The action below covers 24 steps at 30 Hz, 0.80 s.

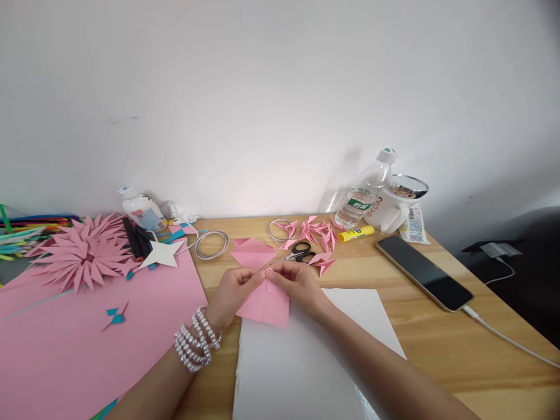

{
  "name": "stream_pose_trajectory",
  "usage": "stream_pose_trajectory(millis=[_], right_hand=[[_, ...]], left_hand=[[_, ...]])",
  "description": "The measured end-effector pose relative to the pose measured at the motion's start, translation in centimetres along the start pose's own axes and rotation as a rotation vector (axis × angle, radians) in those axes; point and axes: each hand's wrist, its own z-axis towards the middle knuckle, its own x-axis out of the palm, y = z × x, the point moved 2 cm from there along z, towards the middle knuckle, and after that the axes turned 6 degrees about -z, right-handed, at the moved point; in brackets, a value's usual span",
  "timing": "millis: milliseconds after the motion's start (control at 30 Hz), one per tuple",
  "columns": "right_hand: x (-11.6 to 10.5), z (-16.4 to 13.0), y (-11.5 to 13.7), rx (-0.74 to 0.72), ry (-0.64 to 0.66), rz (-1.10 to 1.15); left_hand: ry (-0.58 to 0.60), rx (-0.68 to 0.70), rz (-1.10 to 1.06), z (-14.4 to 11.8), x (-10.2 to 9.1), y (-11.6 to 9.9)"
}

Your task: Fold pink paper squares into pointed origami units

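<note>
On the long wooden table lay a big sheet of pink paper, far over on the left side. Beside it, near the front edge, lay a big white sheet of paper. At the back left, a large spiky pink paper flower sat on the pink sheet, with a white paper star just beside it. A clear plastic water bottle leaned at the back, next to a white cup with a shiny lid. A flat black phone lay on the right with a white cable plugged into it. A heap of small folded pink paper points sat behind the hands, near black-handled scissors and a yellow glue stick.

The small folded pink paper square was in the middle, resting on the top edge of the white sheet. The left hand, with pearl bracelets on its wrist, had its fingers curled tight and pinched the top left of the pink square. The right hand had its fingers bent close together and pinched the top edge too. Both hands nearly touched each other above the fold.
</note>
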Motion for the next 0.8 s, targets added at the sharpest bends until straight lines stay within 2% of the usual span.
stream_pose_trajectory(millis=[300, 500, 800], right_hand=[[-0.17, 0.14, -0.04, -0.001, -0.005, 0.014], [-0.15, 0.22, -0.43, 0.012, -0.053, 0.004], [-0.17, 0.17, -0.49, 0.007, -0.067, 0.042]], left_hand=[[0.077, 0.015, 0.007, -0.13, -0.11, 0.1], [0.067, 0.019, 0.056, -0.09, -0.09, 0.2], [0.063, 0.003, 0.017, -0.09, 0.17, -0.17]])
